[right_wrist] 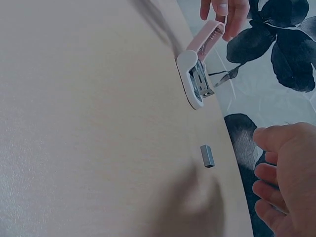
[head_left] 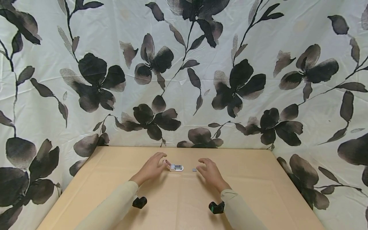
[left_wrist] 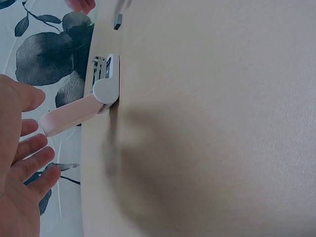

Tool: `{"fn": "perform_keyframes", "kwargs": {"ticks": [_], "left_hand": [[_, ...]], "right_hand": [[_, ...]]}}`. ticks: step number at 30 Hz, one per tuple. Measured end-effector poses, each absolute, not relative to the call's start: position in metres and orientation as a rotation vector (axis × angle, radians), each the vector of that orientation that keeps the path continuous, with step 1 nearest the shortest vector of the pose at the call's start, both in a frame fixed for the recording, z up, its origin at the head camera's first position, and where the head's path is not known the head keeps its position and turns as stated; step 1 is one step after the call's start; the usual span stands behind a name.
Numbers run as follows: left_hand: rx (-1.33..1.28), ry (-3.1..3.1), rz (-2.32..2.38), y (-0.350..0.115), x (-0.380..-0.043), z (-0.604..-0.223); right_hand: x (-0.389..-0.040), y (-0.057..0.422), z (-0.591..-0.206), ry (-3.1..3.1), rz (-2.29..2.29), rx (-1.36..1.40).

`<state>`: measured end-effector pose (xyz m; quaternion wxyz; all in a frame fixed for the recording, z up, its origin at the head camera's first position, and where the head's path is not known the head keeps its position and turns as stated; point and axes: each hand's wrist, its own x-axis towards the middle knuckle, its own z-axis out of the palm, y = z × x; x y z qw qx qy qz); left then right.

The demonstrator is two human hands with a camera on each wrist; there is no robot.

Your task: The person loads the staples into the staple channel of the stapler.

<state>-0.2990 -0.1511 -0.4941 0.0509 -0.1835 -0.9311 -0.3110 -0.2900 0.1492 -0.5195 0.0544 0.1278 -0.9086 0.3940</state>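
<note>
A small stapler [head_left: 176,167] lies on the table with its top swung up, showing a white base [right_wrist: 187,74] and a pink top arm [left_wrist: 71,113]. Its metal staple channel [right_wrist: 200,81] is exposed. My left hand [head_left: 152,166] is at the raised end of the pink arm, fingers loosely bent and fingertips right at it, thumb apart. To the stapler's right lies a short grey strip of staples [right_wrist: 207,156]. My right hand [head_left: 211,174] hovers beside this strip with relaxed fingers and nothing in them.
The pale tabletop [head_left: 178,198] spreads toward me, its far edge just beyond the stapler. A white cloth with dark flowers [head_left: 189,80] hangs behind and around the table. Black wrist cameras [head_left: 139,202] sit under both sleeves.
</note>
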Motion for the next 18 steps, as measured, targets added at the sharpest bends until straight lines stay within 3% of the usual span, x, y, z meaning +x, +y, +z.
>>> {"fn": "perform_keyframes", "kwargs": {"ticks": [18], "left_hand": [[-0.549, -2.854, -0.939, -0.1511, -0.2999, -0.4934]], "right_hand": [[-0.2917, 0.1503, -0.5233, -2.753, 1.182, 0.404]]}}
